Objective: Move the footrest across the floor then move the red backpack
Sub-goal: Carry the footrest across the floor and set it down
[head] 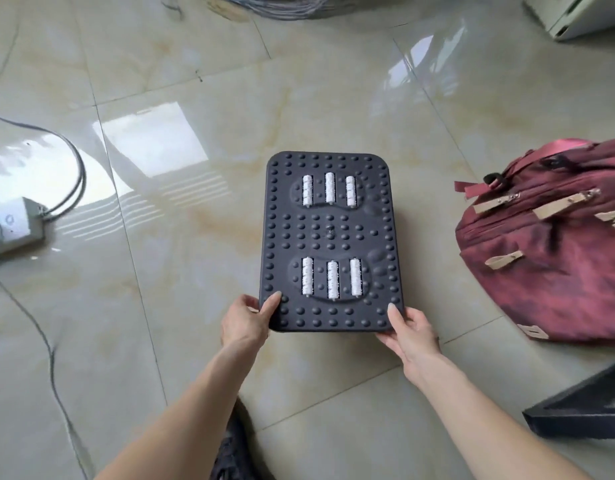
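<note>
The footrest [330, 233] is a black studded board with two groups of white rollers, lying in the middle of the glossy tiled floor. My left hand [245, 318] grips its near left corner, thumb on top. My right hand [408, 329] grips the near right corner the same way. The red backpack [555, 251] lies on its side on the floor to the right of the footrest, a short gap away, with tan zipper tabs and straps showing.
A white power strip [13, 226] with grey cables [74, 168] lies at the left edge. A bundle of cables [288, 8] sits at the top. A white box [583, 15] is at the top right. A black frame [583, 414] lies at the lower right.
</note>
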